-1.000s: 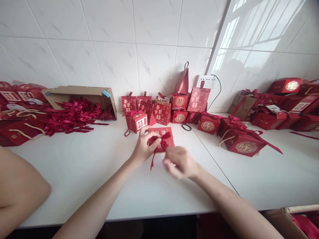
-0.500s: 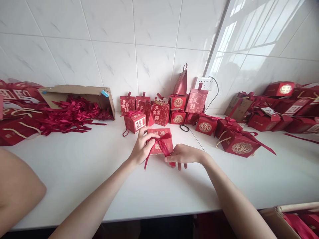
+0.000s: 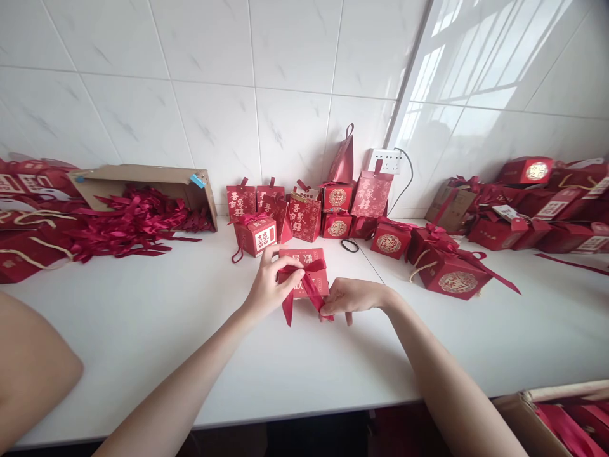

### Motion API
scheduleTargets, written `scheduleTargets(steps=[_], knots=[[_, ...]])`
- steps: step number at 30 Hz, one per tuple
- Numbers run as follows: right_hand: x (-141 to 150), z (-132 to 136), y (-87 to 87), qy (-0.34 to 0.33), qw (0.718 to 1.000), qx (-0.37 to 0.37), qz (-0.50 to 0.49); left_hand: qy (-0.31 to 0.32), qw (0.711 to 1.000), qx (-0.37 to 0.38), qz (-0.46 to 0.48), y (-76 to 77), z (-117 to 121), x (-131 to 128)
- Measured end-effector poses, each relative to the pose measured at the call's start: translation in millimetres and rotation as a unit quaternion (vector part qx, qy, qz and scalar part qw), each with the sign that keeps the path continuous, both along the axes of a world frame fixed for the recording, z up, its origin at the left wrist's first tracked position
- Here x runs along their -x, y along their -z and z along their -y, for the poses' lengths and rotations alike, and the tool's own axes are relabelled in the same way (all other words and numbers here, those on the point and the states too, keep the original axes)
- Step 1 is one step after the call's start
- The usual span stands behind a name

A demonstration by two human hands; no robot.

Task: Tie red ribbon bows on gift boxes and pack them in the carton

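A flat red gift box (image 3: 311, 266) with gold characters lies on the white counter (image 3: 152, 330) in front of me. A dark red ribbon (image 3: 304, 289) is tied across it in a bow, its tails hanging toward me. My left hand (image 3: 269, 285) pinches the bow's left loop on the box. My right hand (image 3: 349, 296) rests at the box's near right corner, fingers closed on one ribbon tail.
Several red gift boxes and bags (image 3: 304, 212) stand against the tiled wall. A cardboard box (image 3: 143, 181) spilling red ribbons lies at the left. More red boxes (image 3: 450, 273) crowd the right. A black hair tie (image 3: 349, 245) lies nearby. A bare knee or elbow (image 3: 28, 374) shows at lower left.
My right hand moved in from below to the box's right corner and took hold of a ribbon tail. The bow now sits tighter on the box.
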State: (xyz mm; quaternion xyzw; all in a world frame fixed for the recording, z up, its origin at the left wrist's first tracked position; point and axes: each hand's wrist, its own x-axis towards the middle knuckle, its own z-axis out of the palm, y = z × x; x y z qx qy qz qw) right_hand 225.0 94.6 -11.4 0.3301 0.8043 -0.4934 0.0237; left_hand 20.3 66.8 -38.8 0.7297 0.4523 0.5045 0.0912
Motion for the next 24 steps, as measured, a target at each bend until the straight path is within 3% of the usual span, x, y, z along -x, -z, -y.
scheduleTargets(steps=[24], knots=[[-8.4, 0.2, -11.1, -0.051, 0.997, -0.034, 0.05, -0.014, 1.0, 0.007, -0.025, 2.5, -1.3, -2.2]])
